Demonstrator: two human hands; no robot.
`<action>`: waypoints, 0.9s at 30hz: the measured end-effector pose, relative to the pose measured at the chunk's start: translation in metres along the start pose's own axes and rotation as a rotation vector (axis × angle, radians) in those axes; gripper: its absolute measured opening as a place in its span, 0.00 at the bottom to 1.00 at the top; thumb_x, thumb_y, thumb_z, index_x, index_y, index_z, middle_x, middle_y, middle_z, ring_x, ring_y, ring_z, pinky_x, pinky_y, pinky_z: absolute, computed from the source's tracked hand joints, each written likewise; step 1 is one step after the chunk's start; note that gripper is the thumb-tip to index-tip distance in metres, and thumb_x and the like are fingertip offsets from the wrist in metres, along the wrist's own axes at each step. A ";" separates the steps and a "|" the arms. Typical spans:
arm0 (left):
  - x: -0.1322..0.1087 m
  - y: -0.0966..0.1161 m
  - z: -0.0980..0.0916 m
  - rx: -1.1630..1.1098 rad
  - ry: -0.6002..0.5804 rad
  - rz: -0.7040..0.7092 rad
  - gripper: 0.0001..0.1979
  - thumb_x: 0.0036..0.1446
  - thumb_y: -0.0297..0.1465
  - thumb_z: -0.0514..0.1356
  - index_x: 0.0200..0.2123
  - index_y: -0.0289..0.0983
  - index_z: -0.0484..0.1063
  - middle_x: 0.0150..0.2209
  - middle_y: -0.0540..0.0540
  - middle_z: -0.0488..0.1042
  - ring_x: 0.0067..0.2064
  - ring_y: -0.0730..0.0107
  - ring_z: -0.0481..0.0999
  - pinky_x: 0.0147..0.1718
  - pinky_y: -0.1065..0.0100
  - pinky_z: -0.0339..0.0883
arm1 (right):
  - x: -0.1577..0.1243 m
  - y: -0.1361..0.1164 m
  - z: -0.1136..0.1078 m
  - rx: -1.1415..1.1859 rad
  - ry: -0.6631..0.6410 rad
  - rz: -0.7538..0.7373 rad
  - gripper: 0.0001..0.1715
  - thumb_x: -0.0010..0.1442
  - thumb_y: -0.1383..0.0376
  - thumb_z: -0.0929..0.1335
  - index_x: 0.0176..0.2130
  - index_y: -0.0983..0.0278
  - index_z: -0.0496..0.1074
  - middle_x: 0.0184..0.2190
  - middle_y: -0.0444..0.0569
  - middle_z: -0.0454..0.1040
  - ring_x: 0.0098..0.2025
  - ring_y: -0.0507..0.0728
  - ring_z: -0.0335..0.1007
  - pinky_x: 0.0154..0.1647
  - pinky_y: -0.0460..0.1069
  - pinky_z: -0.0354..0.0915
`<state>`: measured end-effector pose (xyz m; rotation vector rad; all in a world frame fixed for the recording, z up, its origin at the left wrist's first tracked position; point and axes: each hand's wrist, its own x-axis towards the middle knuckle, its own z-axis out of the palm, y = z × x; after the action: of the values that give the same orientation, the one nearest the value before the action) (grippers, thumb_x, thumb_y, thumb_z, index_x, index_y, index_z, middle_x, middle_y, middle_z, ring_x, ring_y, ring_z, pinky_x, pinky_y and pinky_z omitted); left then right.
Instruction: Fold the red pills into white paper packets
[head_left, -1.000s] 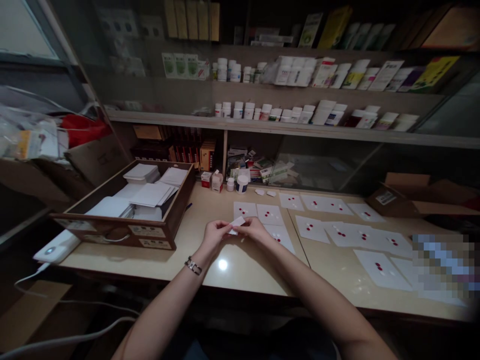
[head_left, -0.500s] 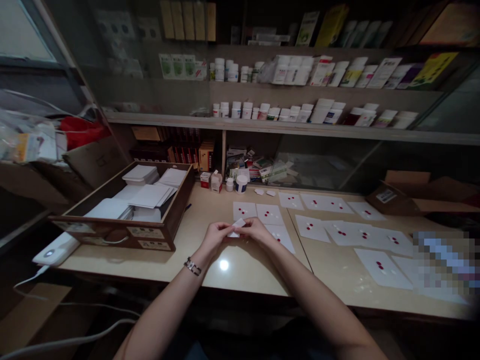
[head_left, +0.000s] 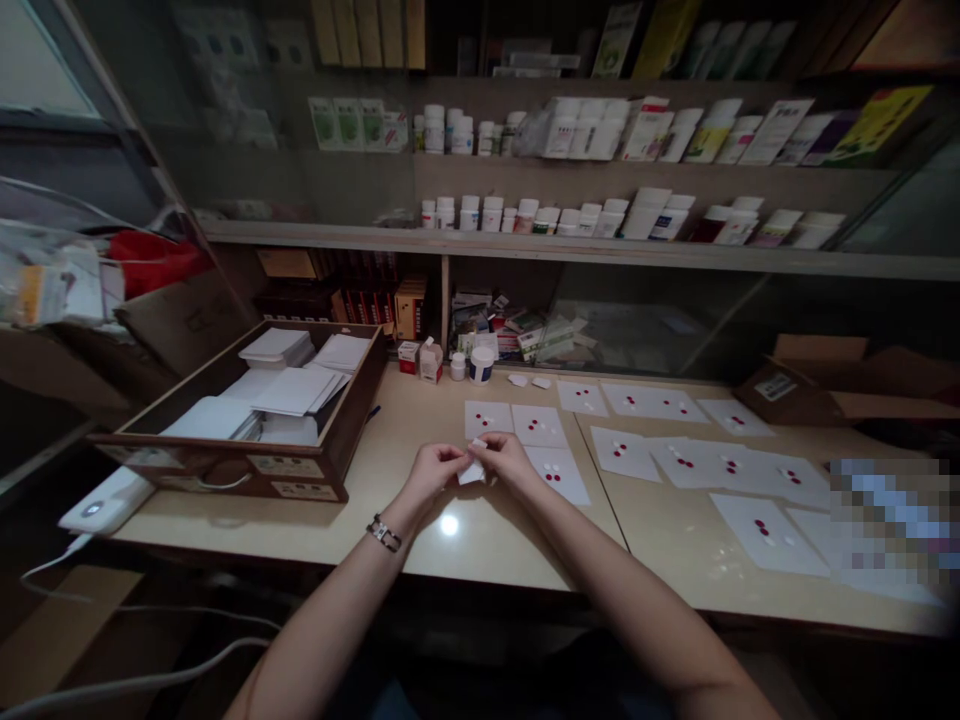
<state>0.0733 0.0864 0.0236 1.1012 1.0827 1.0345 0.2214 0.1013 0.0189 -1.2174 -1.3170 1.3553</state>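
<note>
My left hand (head_left: 432,470) and my right hand (head_left: 507,459) meet just above the counter, fingers pinched together on a small folded white paper packet (head_left: 472,472). A watch sits on my left wrist. Right beside the hands lie flat white paper squares (head_left: 556,472) carrying red and white pills, and several more such squares (head_left: 681,461) spread to the right across the counter. Much of the packet is hidden by my fingers.
A wooden drawer (head_left: 225,462) full of stacked white paper stands on the counter at left. Small bottles and boxes (head_left: 480,364) stand at the back, under shelves of medicine bottles. A cardboard box (head_left: 810,395) sits at right. A white device (head_left: 101,502) with a cable lies far left.
The packet between my fingers has shrunk and dropped slightly toward the counter, with both hands drawing closer together around it.
</note>
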 end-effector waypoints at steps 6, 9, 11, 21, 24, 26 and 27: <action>0.000 0.002 -0.001 -0.001 -0.019 -0.012 0.12 0.37 0.35 0.68 0.19 0.32 0.72 0.15 0.50 0.64 0.17 0.79 0.60 0.17 0.74 0.52 | 0.003 0.002 -0.001 0.069 0.029 0.049 0.20 0.43 0.51 0.71 0.18 0.65 0.68 0.09 0.40 0.60 0.11 0.48 0.53 0.12 0.44 0.50; -0.002 0.003 0.001 -0.031 -0.007 -0.040 0.12 0.36 0.34 0.69 0.19 0.32 0.71 0.15 0.51 0.64 0.18 0.79 0.60 0.16 0.74 0.54 | 0.004 0.003 -0.001 0.074 0.006 0.053 0.20 0.45 0.51 0.70 0.19 0.65 0.70 0.09 0.40 0.61 0.11 0.48 0.54 0.12 0.44 0.50; -0.003 0.004 0.003 -0.052 -0.015 -0.060 0.12 0.36 0.34 0.69 0.20 0.33 0.71 0.15 0.51 0.64 0.18 0.79 0.60 0.17 0.74 0.57 | 0.005 0.005 -0.001 0.061 0.024 0.038 0.20 0.46 0.51 0.69 0.19 0.66 0.69 0.09 0.40 0.61 0.11 0.48 0.55 0.12 0.44 0.50; 0.009 0.013 -0.010 0.076 -0.033 -0.005 0.14 0.36 0.37 0.69 0.20 0.31 0.74 0.17 0.48 0.68 0.19 0.77 0.63 0.18 0.75 0.56 | -0.001 0.003 -0.002 -0.043 -0.036 -0.003 0.20 0.44 0.51 0.72 0.23 0.66 0.71 0.13 0.42 0.67 0.13 0.48 0.59 0.13 0.43 0.56; 0.016 0.019 -0.015 0.144 -0.067 -0.043 0.12 0.36 0.35 0.68 0.20 0.31 0.75 0.15 0.49 0.67 0.18 0.77 0.63 0.17 0.74 0.54 | -0.003 0.002 -0.003 -0.067 0.022 -0.009 0.20 0.44 0.52 0.72 0.21 0.66 0.70 0.14 0.42 0.67 0.13 0.48 0.59 0.13 0.43 0.55; 0.020 0.019 -0.017 0.128 -0.072 -0.084 0.10 0.36 0.33 0.67 0.20 0.31 0.74 0.15 0.49 0.66 0.17 0.78 0.62 0.17 0.75 0.53 | -0.002 0.004 -0.003 -0.074 0.063 -0.020 0.19 0.45 0.52 0.71 0.20 0.65 0.69 0.13 0.43 0.66 0.13 0.49 0.59 0.13 0.43 0.55; 0.022 0.017 -0.017 0.107 -0.073 -0.102 0.10 0.36 0.33 0.67 0.20 0.31 0.74 0.15 0.50 0.66 0.17 0.78 0.62 0.17 0.75 0.54 | -0.001 0.006 -0.003 -0.077 0.077 -0.026 0.19 0.45 0.52 0.71 0.19 0.65 0.68 0.13 0.42 0.66 0.13 0.49 0.59 0.13 0.44 0.55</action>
<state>0.0589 0.1125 0.0354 1.1483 1.1336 0.8583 0.2245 0.1006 0.0130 -1.2870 -1.3374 1.2371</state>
